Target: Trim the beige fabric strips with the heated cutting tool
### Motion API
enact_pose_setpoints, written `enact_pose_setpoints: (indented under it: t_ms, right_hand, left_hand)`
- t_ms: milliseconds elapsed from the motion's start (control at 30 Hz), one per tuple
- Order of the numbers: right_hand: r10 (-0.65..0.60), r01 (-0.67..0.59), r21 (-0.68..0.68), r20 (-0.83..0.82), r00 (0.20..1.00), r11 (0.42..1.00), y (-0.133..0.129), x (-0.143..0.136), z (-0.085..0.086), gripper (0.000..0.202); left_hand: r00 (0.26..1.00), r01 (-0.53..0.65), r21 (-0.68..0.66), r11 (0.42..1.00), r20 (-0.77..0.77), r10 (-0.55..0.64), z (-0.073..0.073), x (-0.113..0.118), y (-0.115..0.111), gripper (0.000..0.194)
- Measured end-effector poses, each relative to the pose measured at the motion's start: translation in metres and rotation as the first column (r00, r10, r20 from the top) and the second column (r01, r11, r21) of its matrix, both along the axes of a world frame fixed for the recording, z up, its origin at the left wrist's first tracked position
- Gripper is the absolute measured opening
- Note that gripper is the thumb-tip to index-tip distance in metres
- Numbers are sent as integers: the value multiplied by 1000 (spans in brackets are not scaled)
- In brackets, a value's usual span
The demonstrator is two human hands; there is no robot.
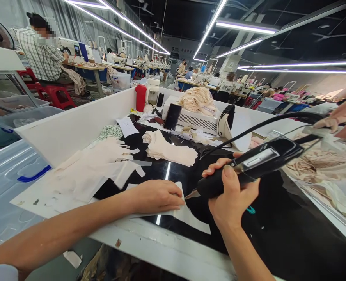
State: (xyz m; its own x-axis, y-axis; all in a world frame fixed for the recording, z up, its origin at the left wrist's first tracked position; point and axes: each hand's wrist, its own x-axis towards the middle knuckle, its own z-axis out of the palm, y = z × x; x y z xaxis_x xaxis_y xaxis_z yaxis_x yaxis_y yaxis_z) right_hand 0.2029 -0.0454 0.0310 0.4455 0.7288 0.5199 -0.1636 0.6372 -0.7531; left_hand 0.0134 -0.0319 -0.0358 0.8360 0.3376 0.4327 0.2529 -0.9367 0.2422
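Observation:
My right hand (231, 195) is wrapped round a black corded handheld cutter (243, 164) with a silver switch plate. Its pointed metal blade (192, 194) angles down to the left, with the tip at the edge of a pale fabric piece (192, 220). My left hand (158, 196) lies flat on that piece, fingertips close to the blade, and holds nothing. The piece rests on a glossy black work surface (284, 230). Beyond my hands lies a stack of cut beige pieces (171, 148). More pale pieces (85, 168) spread out on the left.
A phone (173, 116) leans on a white vented box (190, 119) topped by beige fabric (197, 99). A red tumbler (140, 97) stands behind. The cutter's cable (260, 127) arcs to the right. Another person's hand (336, 119) is by a fabric heap (327, 160).

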Motion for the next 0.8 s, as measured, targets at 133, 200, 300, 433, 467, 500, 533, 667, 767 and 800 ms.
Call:
enact_pose_setpoints:
  t_ms: [133, 200, 300, 433, 467, 500, 533, 667, 767, 800]
  right_hand:
    - [-5, 6, -21, 10, 1000, 1000, -2, 0, 1, 41]
    - [-6, 7, -25, 9, 1000, 1000, -4, 1, 3, 40]
    - [-13, 13, -1, -10, 1000, 1000, -8, 3, 5, 43]
    - [-7, 7, -9, -16, 1000, 1000, -12, 4, 5, 45]
    - [-3, 3, -13, -14, 1000, 1000, -12, 4, 4, 46]
    - [1, -1, -15, -13, 1000, 1000, -12, 4, 3, 46]
    - [1, -1, -15, -13, 1000, 1000, -12, 3, 2, 46]
    - [-8, 8, -25, 1, 1000, 1000, -12, 2, 0, 44]
    - [-13, 13, -30, -5, 1000, 999, -14, 5, 5, 41]
    - [-21, 21, -23, -11, 1000, 1000, -15, 6, 7, 41]
  left_hand:
    - [1000, 0, 15, 1000, 0, 0, -1, -2, 0, 23]
    - [1000, -2, 27, 1000, 11, 1, -2, -2, 0, 23]
    - [1000, -9, 42, 999, 6, 9, -2, -3, 0, 23]
    - [1000, -16, 28, 999, -13, 17, -1, -3, 1, 25]
    - [1000, -15, 26, 1000, -14, 15, -1, -3, 1, 26]
    - [1000, -13, 25, 1000, -15, 13, 0, -3, 1, 26]
    - [1000, -10, 24, 1000, -15, 11, 0, -3, 1, 26]
    - [1000, -4, 22, 1000, -16, 4, 0, -5, 1, 23]
    - [1000, -4, 32, 999, -5, 4, 0, -6, 2, 21]
    - [1000, 1, 40, 999, -7, -1, 1, -7, 2, 21]
